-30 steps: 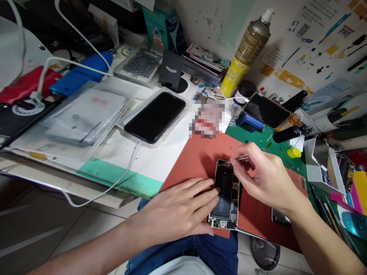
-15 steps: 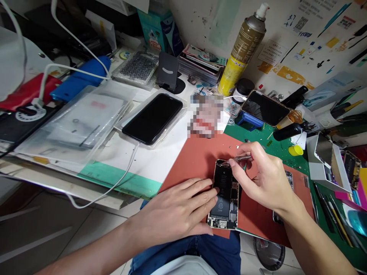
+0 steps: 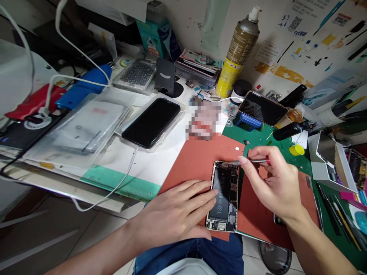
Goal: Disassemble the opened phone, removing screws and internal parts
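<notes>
An opened phone (image 3: 220, 196) lies on the reddish-brown mat with its battery and inner parts bare. My left hand (image 3: 183, 212) lies flat at its left side, fingers stretched out and their tips over the edge. Between the thumb and fingers of my right hand (image 3: 272, 179) is a slim silver screwdriver (image 3: 252, 161) with a red end. Held nearly level, it points left, its tip at the phone's top edge; exact contact is too small to tell. Under my right wrist, another phone part (image 3: 278, 219) is mostly hidden.
The mat (image 3: 200, 156) overlaps a green cutting mat (image 3: 258, 135). A black-screened phone (image 3: 151, 122) with a white cable sits to the left. Behind stand a spray can (image 3: 237, 53) and a propped phone (image 3: 263, 108). A white box (image 3: 334, 162) and several slim tools (image 3: 338, 217) are at right.
My right hand has shifted slightly right and down, and the screwdriver now lies more level, with more of it showing. My left hand stays on the opened phone.
</notes>
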Available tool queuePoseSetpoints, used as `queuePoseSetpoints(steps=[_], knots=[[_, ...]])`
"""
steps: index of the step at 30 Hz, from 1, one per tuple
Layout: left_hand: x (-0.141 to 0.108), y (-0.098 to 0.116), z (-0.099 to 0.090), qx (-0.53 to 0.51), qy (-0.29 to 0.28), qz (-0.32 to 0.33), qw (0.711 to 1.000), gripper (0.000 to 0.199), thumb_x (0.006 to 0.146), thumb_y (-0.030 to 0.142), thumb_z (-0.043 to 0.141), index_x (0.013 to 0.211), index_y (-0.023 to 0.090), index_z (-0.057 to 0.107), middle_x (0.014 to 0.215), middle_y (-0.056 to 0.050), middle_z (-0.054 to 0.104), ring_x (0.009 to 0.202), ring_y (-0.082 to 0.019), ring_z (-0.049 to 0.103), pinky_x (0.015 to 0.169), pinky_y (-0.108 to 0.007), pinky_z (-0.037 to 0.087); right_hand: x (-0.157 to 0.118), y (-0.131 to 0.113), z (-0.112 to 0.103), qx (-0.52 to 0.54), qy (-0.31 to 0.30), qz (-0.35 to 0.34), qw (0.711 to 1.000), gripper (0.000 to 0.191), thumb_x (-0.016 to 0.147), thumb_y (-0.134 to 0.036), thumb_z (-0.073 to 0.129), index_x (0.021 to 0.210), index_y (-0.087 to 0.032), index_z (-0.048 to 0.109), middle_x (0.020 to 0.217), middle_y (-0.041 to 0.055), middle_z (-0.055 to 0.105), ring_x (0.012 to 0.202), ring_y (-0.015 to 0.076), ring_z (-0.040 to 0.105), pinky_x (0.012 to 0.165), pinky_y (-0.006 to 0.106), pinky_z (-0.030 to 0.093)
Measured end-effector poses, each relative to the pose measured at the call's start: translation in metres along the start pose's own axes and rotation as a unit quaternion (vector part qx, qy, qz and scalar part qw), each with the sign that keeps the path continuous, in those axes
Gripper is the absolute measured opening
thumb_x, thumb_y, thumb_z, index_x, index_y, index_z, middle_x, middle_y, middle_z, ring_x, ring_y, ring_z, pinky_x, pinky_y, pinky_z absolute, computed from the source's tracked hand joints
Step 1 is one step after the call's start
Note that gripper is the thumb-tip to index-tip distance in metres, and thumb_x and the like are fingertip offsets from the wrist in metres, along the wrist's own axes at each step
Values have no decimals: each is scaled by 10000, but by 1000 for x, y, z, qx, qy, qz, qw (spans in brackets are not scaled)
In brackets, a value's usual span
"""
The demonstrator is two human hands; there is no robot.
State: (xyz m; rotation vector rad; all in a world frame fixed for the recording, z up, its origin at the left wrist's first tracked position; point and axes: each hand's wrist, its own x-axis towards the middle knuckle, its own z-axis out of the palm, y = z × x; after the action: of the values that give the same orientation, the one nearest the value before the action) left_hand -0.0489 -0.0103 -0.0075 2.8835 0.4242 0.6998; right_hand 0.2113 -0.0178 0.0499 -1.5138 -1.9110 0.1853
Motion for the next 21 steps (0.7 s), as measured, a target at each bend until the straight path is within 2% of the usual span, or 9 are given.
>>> queuePoseSetpoints(steps=[2,4,8,10,13,17,21], knots=[[1,-1,-1,-27,8,-7,1000,570,1009,594,537,1292,123,689,1372,-72,729,1274,-292,666,1054,-467,565,-2,2,-3,51,25,70,996,157,971,-285,723,1029,-247,583,865,-2,702,645,141,682,536,259,506],[3,-3,-3,-72,22,-41,996,495,1027,542,553,1261,129,692,1303,-77,760,1204,-269,700,1009,-440,589,-3,6,-4,135,35,147,979,175,963,-317,743,1000,-250,585,795,-17,685,627,143,669,548,263,518],[16,-10,-9,-106,79,-185,974,212,1077,251,531,1146,153,706,1058,-51,800,936,-173,752,831,-308,611,-4,17,0,304,36,247,919,238,941,-361,778,952,-251,567,690,-42,666,560,131,634,515,248,501],[27,-15,-10,-105,98,-238,960,186,1069,217,539,1118,159,708,1010,-40,796,876,-156,752,793,-277,604,-4,22,3,356,30,274,893,274,924,-382,797,964,-247,562,695,-33,690,527,126,617,477,240,473],[43,-22,-8,-128,91,-269,950,151,1046,225,589,1132,179,704,986,-17,792,819,-139,742,781,-258,600,-3,24,5,397,22,300,867,322,896,-412,822,970,-241,559,694,-18,711,516,131,617,443,228,452],[56,-27,-4,-155,54,-276,947,133,1038,256,607,1106,201,707,981,-2,792,772,-129,727,771,-255,596,-2,22,4,412,21,312,856,352,877,-432,834,950,-237,551,673,-14,710,509,131,613,436,219,455],[62,-27,-4,-171,39,-260,950,120,1035,210,593,1035,205,713,974,14,796,822,-128,739,806,-244,583,-2,20,3,425,24,313,849,365,868,-437,843,948,-233,551,675,-10,716,512,121,614,437,198,448]])
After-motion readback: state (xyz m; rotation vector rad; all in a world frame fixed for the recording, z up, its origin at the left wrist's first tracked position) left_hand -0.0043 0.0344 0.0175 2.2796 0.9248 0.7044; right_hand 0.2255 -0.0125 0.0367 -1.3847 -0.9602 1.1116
